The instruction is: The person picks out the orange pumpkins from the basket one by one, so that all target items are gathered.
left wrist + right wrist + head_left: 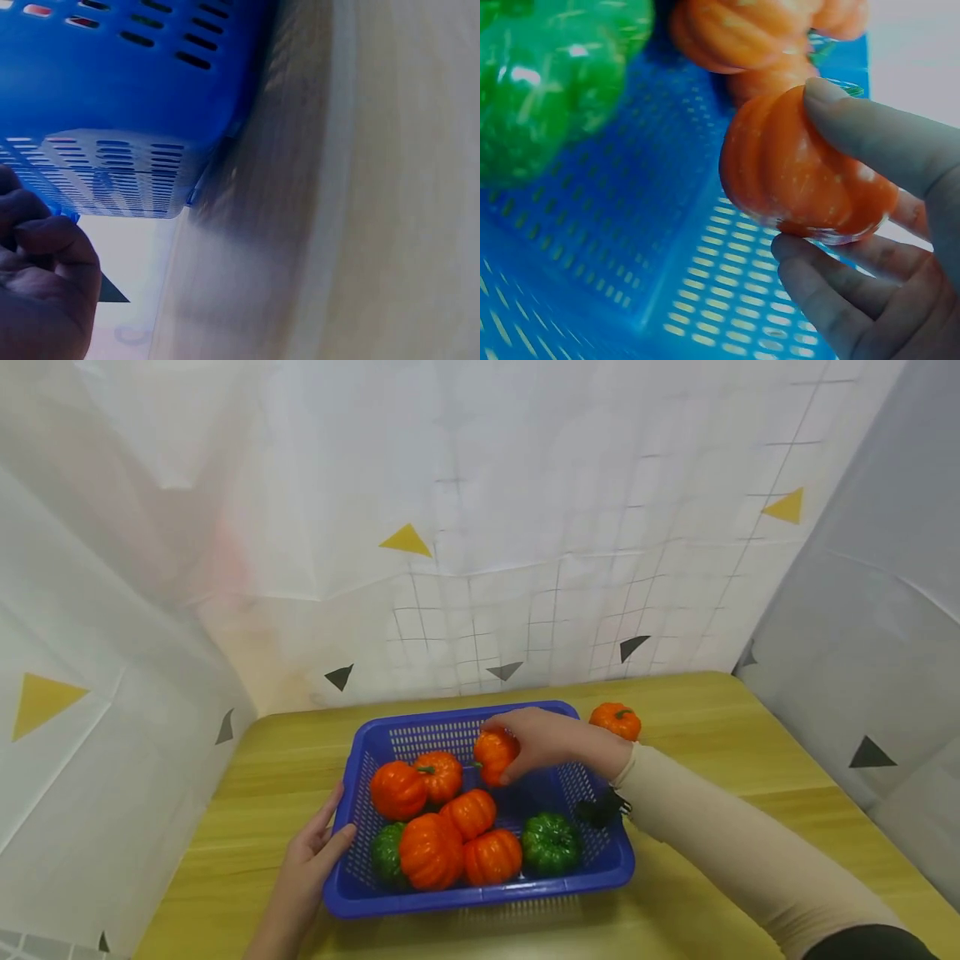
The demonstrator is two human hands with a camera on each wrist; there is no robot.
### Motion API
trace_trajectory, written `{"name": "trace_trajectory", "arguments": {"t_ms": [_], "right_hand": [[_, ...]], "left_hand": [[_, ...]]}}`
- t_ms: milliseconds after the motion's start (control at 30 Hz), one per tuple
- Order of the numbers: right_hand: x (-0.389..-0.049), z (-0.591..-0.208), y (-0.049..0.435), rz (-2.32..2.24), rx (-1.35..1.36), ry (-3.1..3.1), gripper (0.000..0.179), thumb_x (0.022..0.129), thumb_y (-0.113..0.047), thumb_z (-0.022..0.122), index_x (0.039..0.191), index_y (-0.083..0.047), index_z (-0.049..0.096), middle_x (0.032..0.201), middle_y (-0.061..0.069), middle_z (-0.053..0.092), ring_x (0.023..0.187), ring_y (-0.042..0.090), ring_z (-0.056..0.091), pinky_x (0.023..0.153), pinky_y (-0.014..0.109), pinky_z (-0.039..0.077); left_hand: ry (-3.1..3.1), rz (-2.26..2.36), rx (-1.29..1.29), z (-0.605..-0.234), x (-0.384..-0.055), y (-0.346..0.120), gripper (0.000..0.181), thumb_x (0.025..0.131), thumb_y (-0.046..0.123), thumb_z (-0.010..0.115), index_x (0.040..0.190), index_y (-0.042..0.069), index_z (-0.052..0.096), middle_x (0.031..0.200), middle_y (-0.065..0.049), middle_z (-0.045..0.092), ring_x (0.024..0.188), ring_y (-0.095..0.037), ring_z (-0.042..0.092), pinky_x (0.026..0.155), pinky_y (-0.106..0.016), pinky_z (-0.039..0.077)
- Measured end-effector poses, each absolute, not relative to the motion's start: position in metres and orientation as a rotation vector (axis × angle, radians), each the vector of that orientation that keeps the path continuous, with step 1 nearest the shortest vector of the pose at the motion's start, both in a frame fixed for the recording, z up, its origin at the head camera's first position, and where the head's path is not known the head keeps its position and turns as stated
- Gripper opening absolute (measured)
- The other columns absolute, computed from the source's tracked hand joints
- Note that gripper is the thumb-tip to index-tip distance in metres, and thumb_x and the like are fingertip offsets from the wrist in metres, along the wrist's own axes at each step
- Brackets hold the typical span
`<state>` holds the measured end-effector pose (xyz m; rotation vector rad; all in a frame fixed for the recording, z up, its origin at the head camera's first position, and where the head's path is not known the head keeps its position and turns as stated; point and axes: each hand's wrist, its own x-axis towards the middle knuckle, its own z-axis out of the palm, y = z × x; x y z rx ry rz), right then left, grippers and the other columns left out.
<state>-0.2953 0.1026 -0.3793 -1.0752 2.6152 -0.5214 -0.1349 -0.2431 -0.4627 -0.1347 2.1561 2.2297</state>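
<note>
My right hand (542, 739) pinches a small orange pumpkin (495, 755) over the back right part of the blue plastic basket (480, 902). In the right wrist view the thumb lies on one side of this pumpkin (802, 169), fingertips on the other. My left hand (306, 852) holds the basket's left rim, thumb on top and fingers outside, curled in the left wrist view. Inside the basket lie several orange pumpkins (431, 852), a green pumpkin (551, 843) at the front right and another green pumpkin (388, 857), partly hidden, at the front left.
Another orange pumpkin (615, 720) sits on the wooden table (712, 752), right of the basket and behind my right forearm. A dark object (596, 812) shows under the right wrist. Pale sheeted walls (510, 610) enclose the table at the back and sides.
</note>
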Motion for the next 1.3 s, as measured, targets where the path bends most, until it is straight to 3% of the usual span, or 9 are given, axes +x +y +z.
{"name": "trace_trajectory", "arguments": {"t_ms": [267,567,767,867,967,1100,1167,1300], "right_hand": [[-0.300,-0.367,0.134,-0.916,-0.985,2.556,0.086,0.074,-0.036,0.088,0.147,-0.017,0.046,0.135,-0.001,0.054,0.111,0.015,0.058,0.094,0.032,0.051],[-0.299,-0.370,0.185,-1.380,-0.795,2.438,0.091,0.078,-0.030,0.087,0.152,-0.021,0.036,0.148,0.011,0.041,0.118,0.033,0.059,0.090,0.041,0.057],[-0.295,-0.378,0.227,-1.465,-0.596,2.571,0.092,0.080,-0.041,0.082,0.155,-0.037,0.029,0.153,0.013,0.036,0.124,0.038,0.054,0.093,0.048,0.054],[-0.293,-0.383,0.249,-1.509,-0.490,2.623,0.088,0.082,-0.044,0.080,0.155,-0.038,0.030,0.155,0.011,0.035,0.128,0.038,0.051,0.094,0.050,0.053],[-0.293,-0.389,0.271,-1.558,-0.417,2.674,0.087,0.085,-0.041,0.077,0.157,-0.033,0.027,0.156,0.010,0.034,0.130,0.038,0.048,0.094,0.044,0.054],[-0.295,-0.399,0.298,-1.635,-0.309,2.707,0.090,0.087,-0.039,0.076,0.159,-0.027,0.023,0.157,0.009,0.033,0.128,0.035,0.048,0.087,0.021,0.053],[-0.295,-0.405,0.310,-1.675,-0.241,2.705,0.092,0.087,-0.039,0.076,0.159,-0.025,0.020,0.158,0.010,0.030,0.128,0.035,0.048,0.086,0.015,0.051],[-0.297,-0.418,0.329,-1.681,-0.107,2.716,0.098,0.087,-0.044,0.074,0.160,-0.020,0.014,0.161,0.014,0.023,0.131,0.039,0.045,0.101,0.037,0.048]], "left_hand": [[2.143,2.239,-0.141,-0.463,-0.135,-0.243,0.062,0.100,0.021,0.060,0.156,0.026,0.033,0.129,-0.028,0.058,0.100,-0.031,0.069,0.077,-0.048,0.059],[2.131,2.234,-0.179,-0.463,-0.134,-0.243,0.063,0.100,0.021,0.060,0.156,0.027,0.033,0.130,-0.028,0.058,0.102,-0.030,0.069,0.079,-0.048,0.059],[2.141,2.244,-0.127,-0.463,-0.136,-0.243,0.062,0.100,0.021,0.060,0.156,0.027,0.033,0.132,-0.029,0.057,0.102,-0.030,0.068,0.079,-0.048,0.059],[2.141,2.248,-0.118,-0.464,-0.136,-0.243,0.062,0.100,0.020,0.059,0.156,0.026,0.032,0.133,-0.029,0.056,0.103,-0.029,0.068,0.079,-0.048,0.059],[2.148,2.246,-0.116,-0.464,-0.137,-0.242,0.063,0.101,0.020,0.059,0.156,0.025,0.031,0.133,-0.030,0.055,0.102,-0.028,0.068,0.079,-0.048,0.059],[2.150,2.248,-0.116,-0.463,-0.136,-0.242,0.063,0.101,0.019,0.059,0.157,0.024,0.031,0.133,-0.030,0.055,0.102,-0.028,0.069,0.079,-0.048,0.059],[2.149,2.248,-0.111,-0.463,-0.136,-0.242,0.062,0.101,0.019,0.058,0.157,0.024,0.030,0.133,-0.030,0.054,0.102,-0.028,0.069,0.079,-0.048,0.058],[2.145,2.237,-0.130,-0.463,-0.136,-0.243,0.062,0.101,0.020,0.058,0.157,0.025,0.030,0.135,-0.029,0.054,0.103,-0.028,0.068,0.080,-0.047,0.058]]}}
